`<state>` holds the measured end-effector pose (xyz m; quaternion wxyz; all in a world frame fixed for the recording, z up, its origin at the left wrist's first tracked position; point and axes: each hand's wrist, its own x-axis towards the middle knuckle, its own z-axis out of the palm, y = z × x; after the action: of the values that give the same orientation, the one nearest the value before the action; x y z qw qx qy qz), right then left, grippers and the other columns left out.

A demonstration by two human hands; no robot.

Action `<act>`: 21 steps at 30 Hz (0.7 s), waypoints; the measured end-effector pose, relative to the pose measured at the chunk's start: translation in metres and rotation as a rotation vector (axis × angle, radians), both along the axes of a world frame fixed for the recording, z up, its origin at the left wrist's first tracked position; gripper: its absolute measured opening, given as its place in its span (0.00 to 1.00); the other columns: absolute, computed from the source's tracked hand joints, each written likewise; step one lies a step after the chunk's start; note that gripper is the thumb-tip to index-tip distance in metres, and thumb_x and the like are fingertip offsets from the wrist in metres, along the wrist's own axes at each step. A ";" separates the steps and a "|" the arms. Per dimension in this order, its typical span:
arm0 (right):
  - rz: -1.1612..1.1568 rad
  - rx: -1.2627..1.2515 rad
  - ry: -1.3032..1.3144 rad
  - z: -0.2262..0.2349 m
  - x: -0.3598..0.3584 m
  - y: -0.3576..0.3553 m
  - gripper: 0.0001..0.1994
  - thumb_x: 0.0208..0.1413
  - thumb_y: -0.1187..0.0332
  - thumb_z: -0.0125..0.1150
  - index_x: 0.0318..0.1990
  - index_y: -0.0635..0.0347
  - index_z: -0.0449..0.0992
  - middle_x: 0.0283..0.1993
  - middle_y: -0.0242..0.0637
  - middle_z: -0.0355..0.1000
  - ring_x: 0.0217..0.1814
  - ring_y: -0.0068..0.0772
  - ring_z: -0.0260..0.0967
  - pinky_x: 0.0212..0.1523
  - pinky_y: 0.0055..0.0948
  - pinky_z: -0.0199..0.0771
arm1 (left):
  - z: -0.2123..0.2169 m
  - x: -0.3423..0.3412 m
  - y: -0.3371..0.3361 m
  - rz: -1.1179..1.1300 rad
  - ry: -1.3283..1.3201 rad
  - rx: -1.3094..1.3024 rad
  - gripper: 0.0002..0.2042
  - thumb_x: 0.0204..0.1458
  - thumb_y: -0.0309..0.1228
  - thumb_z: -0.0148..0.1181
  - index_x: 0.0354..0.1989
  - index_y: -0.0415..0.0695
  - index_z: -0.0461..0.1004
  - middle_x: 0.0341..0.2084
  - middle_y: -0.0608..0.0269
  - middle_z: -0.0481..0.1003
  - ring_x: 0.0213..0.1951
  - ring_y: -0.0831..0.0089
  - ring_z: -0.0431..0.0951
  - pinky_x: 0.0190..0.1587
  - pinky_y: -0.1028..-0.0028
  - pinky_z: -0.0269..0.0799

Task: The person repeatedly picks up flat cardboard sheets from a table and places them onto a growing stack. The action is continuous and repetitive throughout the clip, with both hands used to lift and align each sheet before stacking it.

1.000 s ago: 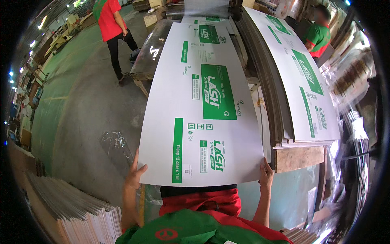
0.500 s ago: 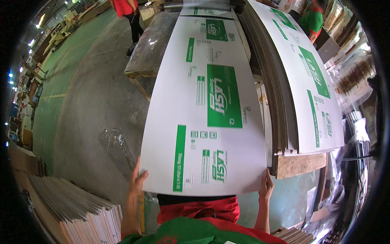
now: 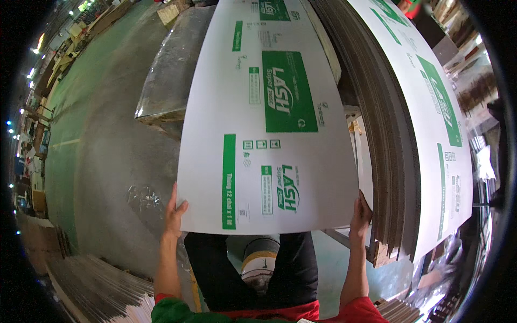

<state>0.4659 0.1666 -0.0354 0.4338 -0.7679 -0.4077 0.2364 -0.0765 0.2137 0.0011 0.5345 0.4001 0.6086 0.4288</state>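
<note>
A long white cardboard sheet (image 3: 204, 172) with green printed blocks stretches away from me, its near edge just above my lap. My left hand (image 3: 173, 214) grips its near left corner, thumb on top and fingers along the side edge. On the opposite side my right hand (image 3: 360, 218) holds the near right edge, with most of its fingers hidden beside or under the board. The sheet's far part lies over a work table (image 3: 175, 70) covered with a shiny surface. Close to my right hand stands a thick stack of similar printed sheets (image 3: 431, 194).
Upright bundled cardboard (image 3: 97, 285) stands at the lower left. More cardboard pieces (image 3: 398, 311) lie at the lower right. Clear plastic film (image 3: 145, 199) is on the floor left of the sheet. A round container (image 3: 260, 258) sits between my legs. Part of another person shows at the far right.
The sheet and both hands sit a little higher in view, and my legs now show below. The view has shifted, bringing the right-hand stack closer. The person in red at the far left is out of view.
</note>
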 end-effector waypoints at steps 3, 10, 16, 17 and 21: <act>0.001 0.023 0.008 -0.010 0.003 0.042 0.19 0.67 0.65 0.52 0.61 0.62 0.73 0.59 0.45 0.74 0.57 0.31 0.71 0.59 0.32 0.69 | -0.009 0.001 0.040 -0.019 0.015 0.023 0.41 0.55 0.37 0.64 0.74 0.43 0.48 0.72 0.53 0.53 0.71 0.62 0.53 0.71 0.65 0.50; -0.048 0.101 0.190 -0.069 0.024 0.149 0.17 0.66 0.67 0.53 0.59 0.60 0.75 0.58 0.42 0.74 0.60 0.33 0.71 0.61 0.32 0.69 | -0.040 -0.009 0.129 -0.070 -0.048 0.131 0.39 0.55 0.39 0.65 0.72 0.40 0.54 0.63 0.49 0.65 0.62 0.62 0.67 0.64 0.65 0.62; 0.134 0.083 -0.895 0.049 -0.052 0.138 0.20 0.48 0.71 0.59 0.52 0.66 0.73 0.43 0.61 0.74 0.57 0.49 0.70 0.62 0.60 0.62 | -0.030 0.044 0.190 0.116 1.187 0.342 0.34 0.54 0.44 0.66 0.63 0.35 0.63 0.54 0.43 0.72 0.55 0.52 0.74 0.58 0.60 0.69; 0.290 0.285 -0.811 0.090 -0.062 0.108 0.21 0.50 0.69 0.57 0.54 0.65 0.71 0.46 0.59 0.71 0.59 0.48 0.67 0.63 0.59 0.59 | -0.023 0.069 0.187 0.111 1.418 0.493 0.34 0.54 0.45 0.66 0.63 0.35 0.64 0.54 0.42 0.72 0.55 0.51 0.74 0.58 0.60 0.68; 0.541 0.487 -0.743 0.229 0.020 -0.004 0.26 0.57 0.59 0.50 0.62 0.59 0.61 0.59 0.54 0.57 0.68 0.48 0.52 0.69 0.54 0.49 | 0.015 0.202 0.091 -0.468 0.341 0.405 0.21 0.59 0.39 0.61 0.54 0.36 0.73 0.42 0.54 0.79 0.46 0.64 0.80 0.48 0.68 0.75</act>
<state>0.4858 0.1626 0.1939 0.3493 -0.5439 -0.7613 -0.0503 0.1256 0.3050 0.0161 0.4187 0.6926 0.4834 0.3337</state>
